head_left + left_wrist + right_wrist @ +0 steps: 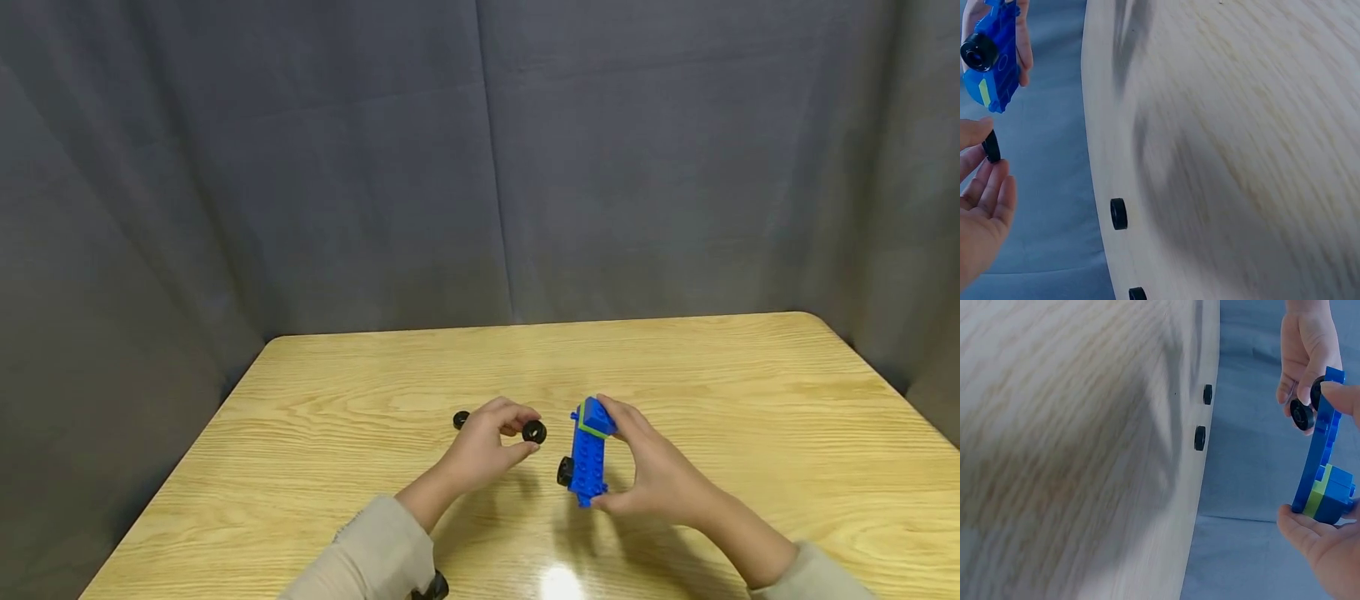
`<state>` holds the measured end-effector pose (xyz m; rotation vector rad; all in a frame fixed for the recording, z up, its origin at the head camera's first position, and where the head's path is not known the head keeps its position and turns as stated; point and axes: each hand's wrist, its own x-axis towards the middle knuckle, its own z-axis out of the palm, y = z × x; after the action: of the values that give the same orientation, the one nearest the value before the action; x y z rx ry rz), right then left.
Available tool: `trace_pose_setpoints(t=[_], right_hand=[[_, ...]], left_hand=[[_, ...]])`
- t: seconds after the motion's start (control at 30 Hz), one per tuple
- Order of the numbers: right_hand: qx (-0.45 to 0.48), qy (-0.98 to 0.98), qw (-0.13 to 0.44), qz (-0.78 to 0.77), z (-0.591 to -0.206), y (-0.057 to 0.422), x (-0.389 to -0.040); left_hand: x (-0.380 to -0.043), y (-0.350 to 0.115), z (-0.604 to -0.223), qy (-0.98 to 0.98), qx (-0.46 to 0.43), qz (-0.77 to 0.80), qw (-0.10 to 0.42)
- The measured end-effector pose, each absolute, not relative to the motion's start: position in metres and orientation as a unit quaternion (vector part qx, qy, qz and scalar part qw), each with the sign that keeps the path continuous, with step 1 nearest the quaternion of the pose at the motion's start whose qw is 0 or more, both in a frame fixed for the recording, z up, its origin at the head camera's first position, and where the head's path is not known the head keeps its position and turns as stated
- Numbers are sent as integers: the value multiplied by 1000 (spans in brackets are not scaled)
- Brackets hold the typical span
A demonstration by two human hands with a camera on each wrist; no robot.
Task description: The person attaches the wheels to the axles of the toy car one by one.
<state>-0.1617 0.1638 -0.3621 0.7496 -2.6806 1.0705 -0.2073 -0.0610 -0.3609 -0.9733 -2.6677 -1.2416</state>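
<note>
My left hand (480, 446) pinches a small black toy wheel (527, 433) between thumb and fingertips. Just to its right, my right hand (663, 479) grips a blue toy car body (587, 462) by its two ends, raised above the table. The body is built of studded bricks, with a blue block and a lime-green layer (1314, 499) at one end. One black wheel (565, 472) sits on the body's left side, near the end closer to me. In the right wrist view, the pinched wheel (1301, 415) is close beside this mounted wheel.
A loose black wheel (461, 419) is on the wooden table (337, 467) beyond my left hand. The left wrist view has two loose wheels, one upper (1119, 214) and one at the bottom edge (1138, 294). A grey curtain (375, 167) hangs behind the table.
</note>
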Motion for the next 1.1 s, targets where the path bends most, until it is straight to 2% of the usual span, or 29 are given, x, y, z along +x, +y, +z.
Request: trace_pose_setpoints(t=[0.33,0.7,1.1], right_hand=[[259,-888,75,374,-357,164,-160],[251,-889,58,379,-360,159,-158],[279,-884,70,369,-363,156,-163]], left_hand=[[-208,-53,-354,-851,-303,-428,21],[-205,-50,-358,-829,-262,-494,-11],[-209,-48,-365,-808,-244,-533,-48]])
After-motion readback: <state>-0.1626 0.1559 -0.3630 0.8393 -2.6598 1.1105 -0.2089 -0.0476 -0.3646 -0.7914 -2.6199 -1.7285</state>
